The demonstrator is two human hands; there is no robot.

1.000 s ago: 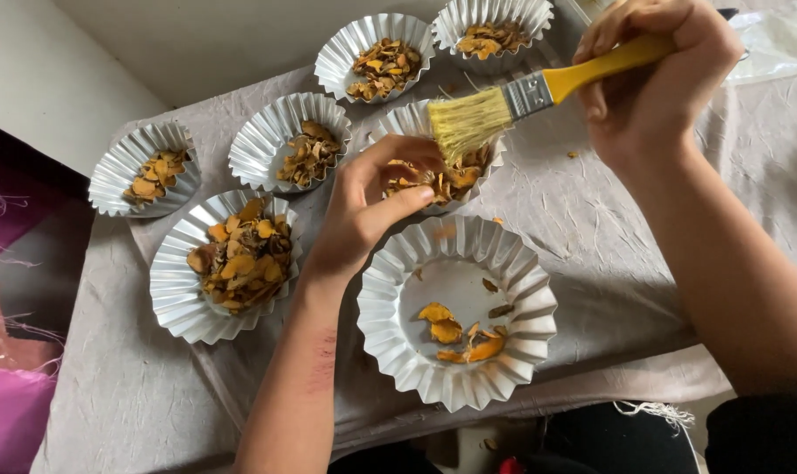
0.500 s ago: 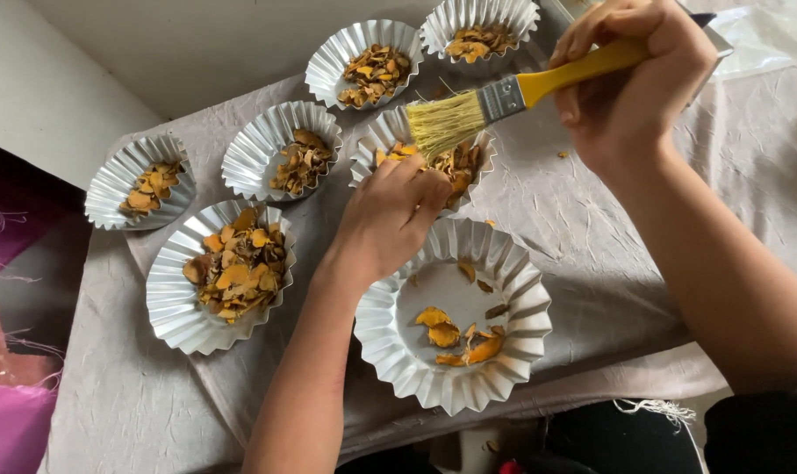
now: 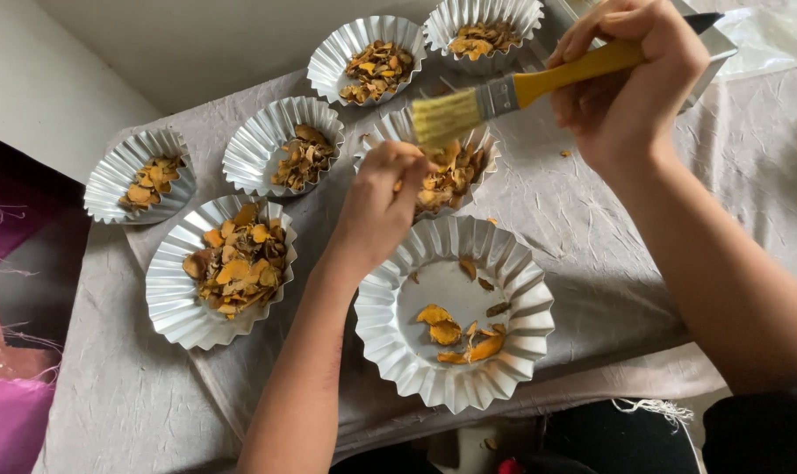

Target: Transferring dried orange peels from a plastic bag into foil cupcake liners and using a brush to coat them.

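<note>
Seven fluted silver foil dishes sit on a grey wrinkled cloth (image 3: 662, 228); the nearest fluted dish (image 3: 455, 320) is almost empty. The right hand (image 3: 631, 83), closed, grips a yellow-handled flat brush (image 3: 504, 92). The left hand (image 3: 383, 206) pinches dried orange slices (image 3: 447, 175) in the middle dish. Best brushed lightly, close over the dish.

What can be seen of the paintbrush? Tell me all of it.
The paintbrush is a flat one: yellow handle, silver metal band, pale yellowish bristles. The right hand grips its handle, holding it nearly level in the air, bristles pointing left. The bristle tip hangs just above the left hand, over a fluted foil dish of dried orange slices. The handle's end is hidden in the fist.
</note>
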